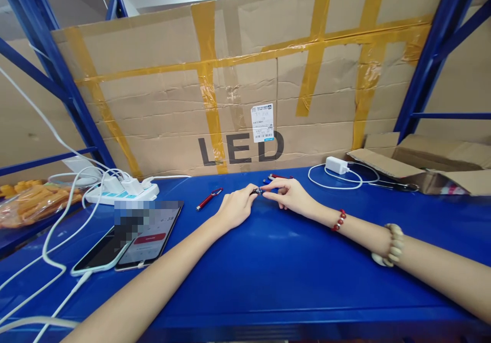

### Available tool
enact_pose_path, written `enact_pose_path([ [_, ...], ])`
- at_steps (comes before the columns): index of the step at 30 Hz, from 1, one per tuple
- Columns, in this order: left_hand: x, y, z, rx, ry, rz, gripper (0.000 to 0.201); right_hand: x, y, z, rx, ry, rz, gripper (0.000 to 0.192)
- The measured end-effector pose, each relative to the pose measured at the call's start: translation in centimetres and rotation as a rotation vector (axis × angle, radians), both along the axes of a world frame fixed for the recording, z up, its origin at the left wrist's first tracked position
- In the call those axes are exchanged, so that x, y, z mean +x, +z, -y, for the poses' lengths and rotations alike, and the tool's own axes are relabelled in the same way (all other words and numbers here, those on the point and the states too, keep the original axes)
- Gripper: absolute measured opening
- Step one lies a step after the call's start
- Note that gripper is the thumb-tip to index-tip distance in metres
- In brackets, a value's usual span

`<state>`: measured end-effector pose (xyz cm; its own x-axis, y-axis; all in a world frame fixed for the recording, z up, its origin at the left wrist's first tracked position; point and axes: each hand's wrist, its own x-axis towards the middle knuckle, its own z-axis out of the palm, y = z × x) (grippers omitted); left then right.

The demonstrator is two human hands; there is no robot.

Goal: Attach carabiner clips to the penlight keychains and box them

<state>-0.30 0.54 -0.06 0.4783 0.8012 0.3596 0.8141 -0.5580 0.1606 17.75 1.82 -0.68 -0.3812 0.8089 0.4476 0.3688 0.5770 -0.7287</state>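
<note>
Mid-frame, my left grip (238,207) is closed on a small dark piece (258,191).
My right grip (290,197) is at its end, nearly closed; I cannot tell its hold.

This looks like a storeroom or warehouse: blue metal racking (435,54), a large taped cardboard box (161,123) lettered LED, its printed label (263,123).

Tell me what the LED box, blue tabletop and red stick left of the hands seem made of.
LED box: cardboard, matte brown, creased and taped. Blue tabletop: probably painted metal, smooth with soft glare. Red stick: perhaps coated metal or plastic; glossy with a silvery tip.
</note>
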Motion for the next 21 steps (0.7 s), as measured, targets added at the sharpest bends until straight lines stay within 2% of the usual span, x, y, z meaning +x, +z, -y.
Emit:
enact_pose_path([
  [8, 0.15, 0.08, 0.19, -0.02, -0.044, -0.019, 0.019, -0.17, -0.05, -0.09, -0.005, 0.02, -0.058, 0.033],
  [15, 0.09, 0.22, 0.57, -0.02, -0.108, -0.047, 0.019, -0.24, -0.18, 0.09, -0.097, 0.088, -0.089, 0.034],
  [21, 0.08, 0.34, 0.74, -0.003, -0.122, -0.074, 0.019, -0.2, 0.09, 0.52, -0.212, 0.053, -0.088, 0.036],
])
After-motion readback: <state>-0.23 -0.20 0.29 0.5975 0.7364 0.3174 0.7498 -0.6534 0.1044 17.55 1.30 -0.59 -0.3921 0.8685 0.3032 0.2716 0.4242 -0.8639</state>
